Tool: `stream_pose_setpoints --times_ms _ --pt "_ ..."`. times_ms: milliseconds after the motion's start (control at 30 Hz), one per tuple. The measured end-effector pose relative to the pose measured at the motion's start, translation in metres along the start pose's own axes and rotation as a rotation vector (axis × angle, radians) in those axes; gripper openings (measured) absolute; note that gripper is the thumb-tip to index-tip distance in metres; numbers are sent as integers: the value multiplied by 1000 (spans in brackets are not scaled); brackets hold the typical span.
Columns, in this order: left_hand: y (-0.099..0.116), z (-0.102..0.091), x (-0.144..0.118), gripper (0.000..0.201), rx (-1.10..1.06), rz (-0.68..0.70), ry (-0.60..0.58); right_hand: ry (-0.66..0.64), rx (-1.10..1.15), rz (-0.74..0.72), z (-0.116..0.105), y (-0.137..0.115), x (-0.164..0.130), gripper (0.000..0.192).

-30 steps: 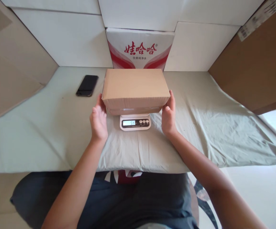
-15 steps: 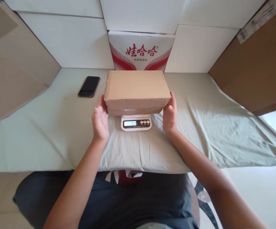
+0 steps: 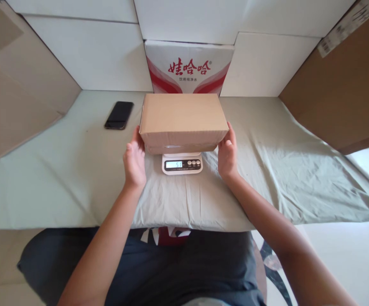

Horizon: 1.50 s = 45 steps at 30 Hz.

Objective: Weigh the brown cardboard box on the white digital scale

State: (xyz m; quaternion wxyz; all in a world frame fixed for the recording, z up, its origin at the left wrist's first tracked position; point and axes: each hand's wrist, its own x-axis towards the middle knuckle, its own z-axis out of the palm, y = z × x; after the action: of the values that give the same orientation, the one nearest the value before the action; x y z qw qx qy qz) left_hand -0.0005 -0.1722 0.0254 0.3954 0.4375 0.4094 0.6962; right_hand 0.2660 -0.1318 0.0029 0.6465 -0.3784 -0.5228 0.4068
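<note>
1. In front of you a table (image 3: 44, 191) is covered by a pale green cloth (image 3: 283, 170), creased on the right.
2. A small white scale (image 3: 182, 164) sits on the cloth at centre.
3. A black phone (image 3: 119, 115) lies flat at the left rear.
4. A red-and-white carton (image 3: 189, 67) stands at the back edge.

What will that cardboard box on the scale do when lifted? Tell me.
The cardboard box probably lifts stiffly: its edges look straight. It seems light for its size, since the scale shows a low number. It overhangs the small scale, so it may tip; the left hand and right hand flank its ends.
</note>
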Motion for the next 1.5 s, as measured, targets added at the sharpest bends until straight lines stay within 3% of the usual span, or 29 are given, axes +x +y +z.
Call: stream_pose_setpoints --times_ms 933,1500 --pt "-1 -2 -1 71 41 14 -38 -16 108 9 4 -7 -2 60" --pt "-1 -2 -1 71 33 32 -57 -88 43 -21 4 -9 -3 71"
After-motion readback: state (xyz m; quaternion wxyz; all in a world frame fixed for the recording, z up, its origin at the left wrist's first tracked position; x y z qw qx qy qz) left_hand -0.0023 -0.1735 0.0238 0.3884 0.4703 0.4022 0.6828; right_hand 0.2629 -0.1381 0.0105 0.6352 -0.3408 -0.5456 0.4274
